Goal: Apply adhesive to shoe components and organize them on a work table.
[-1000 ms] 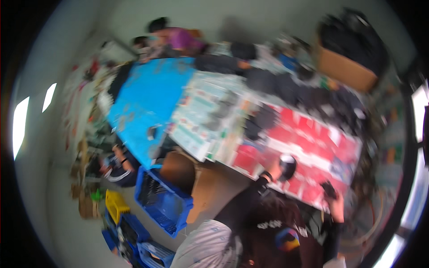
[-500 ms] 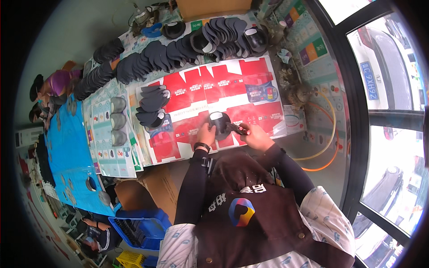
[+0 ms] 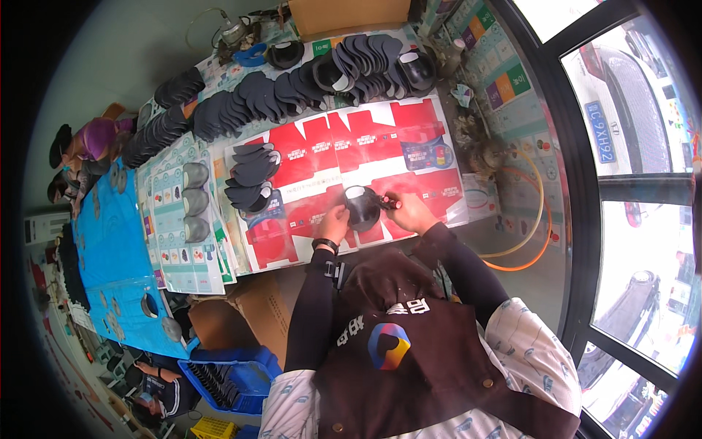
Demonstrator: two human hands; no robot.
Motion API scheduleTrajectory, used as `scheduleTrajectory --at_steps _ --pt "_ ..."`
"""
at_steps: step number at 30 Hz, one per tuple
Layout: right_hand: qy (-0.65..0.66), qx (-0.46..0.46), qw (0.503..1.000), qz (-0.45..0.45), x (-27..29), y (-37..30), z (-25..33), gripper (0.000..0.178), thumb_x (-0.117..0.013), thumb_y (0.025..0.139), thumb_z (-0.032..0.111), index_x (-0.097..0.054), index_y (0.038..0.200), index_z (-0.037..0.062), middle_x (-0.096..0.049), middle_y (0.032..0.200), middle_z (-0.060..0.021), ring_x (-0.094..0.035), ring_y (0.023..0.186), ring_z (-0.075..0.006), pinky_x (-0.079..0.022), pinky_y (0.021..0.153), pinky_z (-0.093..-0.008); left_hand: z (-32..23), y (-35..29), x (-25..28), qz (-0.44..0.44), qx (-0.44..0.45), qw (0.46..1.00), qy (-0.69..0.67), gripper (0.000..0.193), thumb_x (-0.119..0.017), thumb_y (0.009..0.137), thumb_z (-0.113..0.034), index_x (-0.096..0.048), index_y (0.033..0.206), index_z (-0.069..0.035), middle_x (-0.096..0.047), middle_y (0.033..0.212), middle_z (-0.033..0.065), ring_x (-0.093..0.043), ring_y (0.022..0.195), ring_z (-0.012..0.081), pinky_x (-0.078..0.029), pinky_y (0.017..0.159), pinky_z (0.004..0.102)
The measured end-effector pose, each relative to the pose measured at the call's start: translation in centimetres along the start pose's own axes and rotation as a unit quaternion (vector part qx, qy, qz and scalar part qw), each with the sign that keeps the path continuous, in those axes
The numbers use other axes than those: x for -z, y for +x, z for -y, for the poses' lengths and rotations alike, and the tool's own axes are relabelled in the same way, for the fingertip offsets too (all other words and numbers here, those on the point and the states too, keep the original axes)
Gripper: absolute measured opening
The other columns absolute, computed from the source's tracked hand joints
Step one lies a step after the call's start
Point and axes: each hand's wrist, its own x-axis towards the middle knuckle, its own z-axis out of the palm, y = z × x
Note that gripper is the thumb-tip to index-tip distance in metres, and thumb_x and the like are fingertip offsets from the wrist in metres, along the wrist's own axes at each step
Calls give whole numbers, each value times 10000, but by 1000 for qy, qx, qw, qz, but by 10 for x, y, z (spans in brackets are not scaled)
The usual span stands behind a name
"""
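On the red-and-white printed sheet in front of me lies a black domed piece (image 3: 362, 212) with a white patch at its far end. My left hand (image 3: 336, 222) pinches its left edge between thumb and fingers. Closed around a small dark tool with a bit of red on it (image 3: 390, 203), my right hand (image 3: 412, 211) is at the piece's right edge. The tool's exact kind is too small to make out. Left of my hands, several dark curved pads (image 3: 252, 172) lie overlapped in a small stack.
Long rows of dark pads (image 3: 252, 102) run along the far side, with more domed pieces (image 3: 418, 69) among them. Grey domed pieces (image 3: 194, 201) line the left. A blue-covered table (image 3: 110, 234) and a blue crate (image 3: 252, 373) stand further left. Hoses (image 3: 537, 234) hang right, beside the window.
My right hand has turned and drawn the tool closer to the black piece's upper right edge. My left hand has moved slightly down and left, still at the piece's edge.
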Motion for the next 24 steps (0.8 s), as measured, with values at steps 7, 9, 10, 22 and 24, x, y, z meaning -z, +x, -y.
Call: scheduleTrajectory --at_steps 7,9,10,22,24 --pt "-40 -39 998 43 7 -6 -3 262 -568 898 210 -693 1016 13 -669 968 -303 -629 980 -499 -502 838 -553 -11 -1 3 67 10 997 43 425 -610 1028 -226 -561 1375 15 -699 1171 117 -687 949 169 -585 767 320" --pt "-16 -21 999 22 3 -5 -1 263 -561 897 198 -692 1024 10 -668 974 -303 -627 983 -502 -498 842 -556 -11 -1 3 55 -1 997 62 397 -609 1027 -222 -573 1347 10 -701 1152 114 -687 941 171 -582 766 317" --pt "1 1 1000 -4 3 -4 -1 265 -551 898 190 -690 1037 12 -664 983 -306 -623 989 -503 -496 840 -558 -12 0 3 58 2 997 57 380 -611 1026 -219 -581 1331 5 -702 1139 112 -688 932 173 -581 762 316" --pt "-49 -16 998 21 9 -13 -12 277 -572 903 199 -707 1073 27 -672 949 -300 -642 959 -483 -509 823 -546 -1 7 -1 72 1 997 14 344 -619 1022 -192 -588 1306 -1 -702 1118 106 -702 936 189 -596 787 332" --pt "-42 -2 999 -5 8 -11 -10 286 -573 904 201 -711 1084 27 -674 953 -299 -644 961 -480 -512 825 -542 1 11 1 65 -29 996 61 345 -616 1023 -192 -586 1308 0 -703 1116 106 -703 941 191 -595 786 333"
